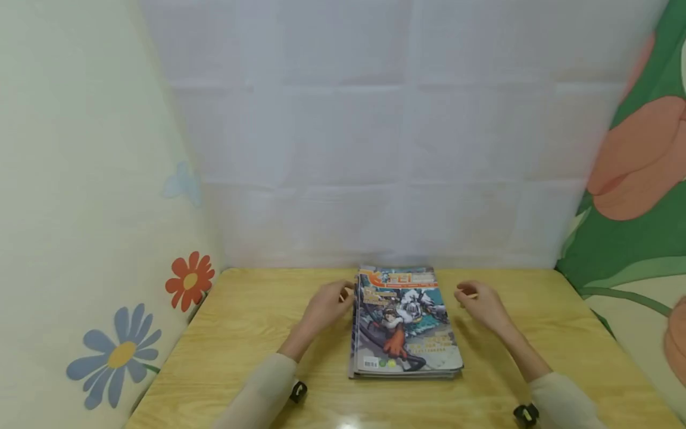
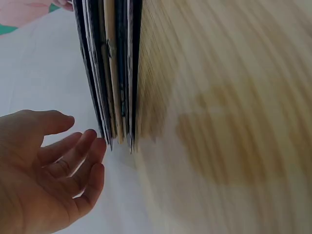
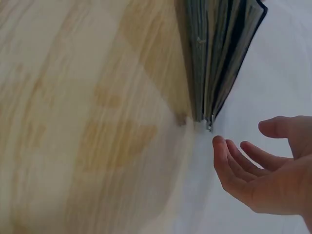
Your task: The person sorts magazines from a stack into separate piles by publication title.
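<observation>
A stack of magazines (image 1: 404,325) lies flat on the wooden table, its top cover printed with comic figures and an orange title. Several layers show along the stack's side (image 2: 114,73) in the left wrist view and along its other side (image 3: 212,58) in the right wrist view. Beside the left edge is my left hand (image 1: 329,305), fingers loosely bent; whether the fingertips touch the stack I cannot tell. My right hand (image 1: 482,304) hovers to the right of the stack, apart from it, its fingers relaxed and holding nothing.
The wooden table (image 1: 236,333) reaches back to a white cloth (image 1: 321,137) hanging behind it. A pale wall (image 1: 80,179) with flower shapes stands on the left, and a green floral panel (image 1: 638,250) on the right. Dark wrist straps show at both sleeves.
</observation>
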Available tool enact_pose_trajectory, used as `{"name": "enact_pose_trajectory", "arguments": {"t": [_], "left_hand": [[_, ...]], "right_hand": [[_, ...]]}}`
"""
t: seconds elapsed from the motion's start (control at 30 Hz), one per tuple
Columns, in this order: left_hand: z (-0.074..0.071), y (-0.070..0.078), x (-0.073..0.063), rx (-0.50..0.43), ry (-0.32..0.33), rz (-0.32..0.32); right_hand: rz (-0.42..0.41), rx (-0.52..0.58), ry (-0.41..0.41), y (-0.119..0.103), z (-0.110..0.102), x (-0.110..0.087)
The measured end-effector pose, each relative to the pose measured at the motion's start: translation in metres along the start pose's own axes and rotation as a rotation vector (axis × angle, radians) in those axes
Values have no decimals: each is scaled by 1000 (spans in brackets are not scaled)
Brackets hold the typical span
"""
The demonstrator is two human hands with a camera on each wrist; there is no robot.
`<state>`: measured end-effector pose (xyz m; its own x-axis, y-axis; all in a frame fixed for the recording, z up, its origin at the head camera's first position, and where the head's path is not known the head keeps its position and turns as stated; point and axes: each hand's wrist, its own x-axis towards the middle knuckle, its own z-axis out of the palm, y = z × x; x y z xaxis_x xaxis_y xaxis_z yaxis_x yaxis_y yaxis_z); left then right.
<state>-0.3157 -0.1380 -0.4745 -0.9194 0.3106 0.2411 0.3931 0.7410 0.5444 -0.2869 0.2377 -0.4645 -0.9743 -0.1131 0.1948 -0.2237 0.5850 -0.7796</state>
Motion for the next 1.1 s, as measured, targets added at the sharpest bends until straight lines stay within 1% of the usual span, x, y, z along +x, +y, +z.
{"name": "enact_pose_trajectory", "arguments": {"t": [0.1, 0.17, 0.3, 0.43, 0.53, 0.7, 0.83, 0.97, 1.03, 1.1], "left_hand": [[6, 6, 3, -48, -31, -33], [8, 8, 4, -60, -50, -61], [12, 11, 4, -85, -73, -105], [15, 11, 3, -126, -72, -108], [16, 12, 2, -119, -60, -95], [17, 19, -1, -52, -43, -69], [16, 25, -2, -51, -24, -60], [15, 28, -2, -123, 13, -62], [15, 29, -2, -171, 28, -82], [16, 29, -1, -237, 41, -127]], "right_hand": [[89, 65, -50, 0, 4, -1], [149, 87, -86, -1, 7, -1], [199, 45, -144, -2, 13, 2], [229, 29, -170, 0, 20, 3], [257, 61, -166, 1, 25, 3], [288, 130, -134, 1, 30, 4], [312, 197, -112, 2, 31, 4], [340, 258, -102, 1, 30, 6], [351, 292, -107, 0, 30, 7], [366, 329, -110, 0, 30, 8]]}}
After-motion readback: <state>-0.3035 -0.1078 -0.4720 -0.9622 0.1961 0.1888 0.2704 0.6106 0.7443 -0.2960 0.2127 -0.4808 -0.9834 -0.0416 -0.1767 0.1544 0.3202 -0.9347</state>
